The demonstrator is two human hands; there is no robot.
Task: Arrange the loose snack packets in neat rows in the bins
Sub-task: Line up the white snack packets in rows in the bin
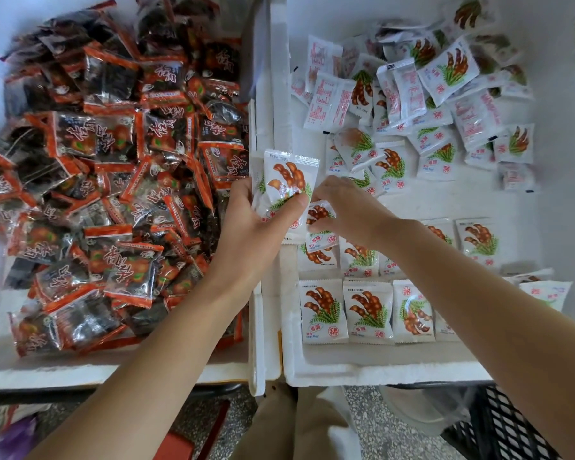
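While my left hand [256, 220] grips the spare white packets [287, 175] over the bin wall [267, 127], my right hand [349, 207], nearer the rows, pinches one packet [319, 214] (long axis away from me) just above the second row [359, 257].

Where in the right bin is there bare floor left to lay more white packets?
A bare band lies between the loose pile and the neat rows, widest toward the right wall; a thin strip runs along the near wall. The left bin of orange packets is packed full.

Bright, even, soft light with faint shadows — centre sharp, edges smeared and bowed by the wide lens.
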